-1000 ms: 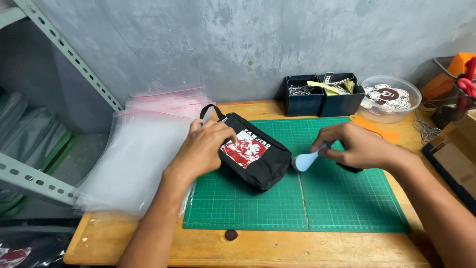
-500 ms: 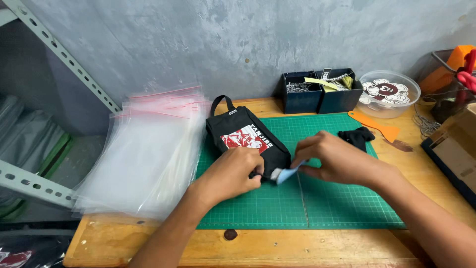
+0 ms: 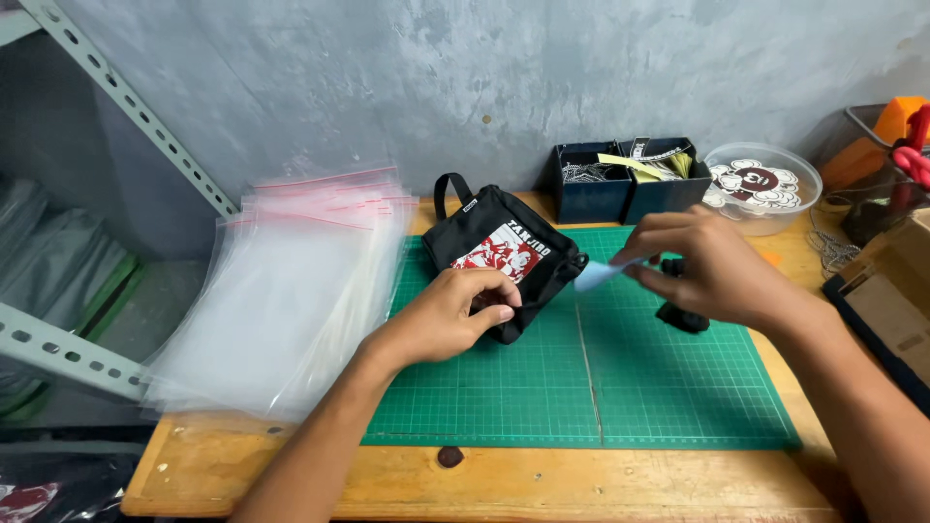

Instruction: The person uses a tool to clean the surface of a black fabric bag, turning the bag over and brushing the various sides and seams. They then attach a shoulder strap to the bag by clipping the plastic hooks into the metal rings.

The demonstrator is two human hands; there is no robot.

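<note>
A small black pouch (image 3: pixel 499 254) with a red and white print and a black loop handle lies on a green cutting mat (image 3: pixel 581 378). My left hand (image 3: pixel 448 315) grips the pouch's near corner. My right hand (image 3: pixel 712 266) hovers above the mat to the right, pinching a small pale blue paper piece (image 3: pixel 596 275) between its fingertips. A small black object (image 3: pixel 683 317) sits on the mat partly hidden under my right hand.
A stack of clear zip bags (image 3: pixel 291 281) lies at the left of the wooden table (image 3: pixel 620 484). Two dark bins (image 3: pixel 625 179) and a clear round tub of stickers (image 3: pixel 760 184) stand by the wall. A cardboard box (image 3: pixel 896 291) is at right, a metal shelf frame (image 3: pixel 126 107) at left.
My right hand has lifted away from the pouch to the right with the blue paper piece. My left hand stays on the pouch's near corner.
</note>
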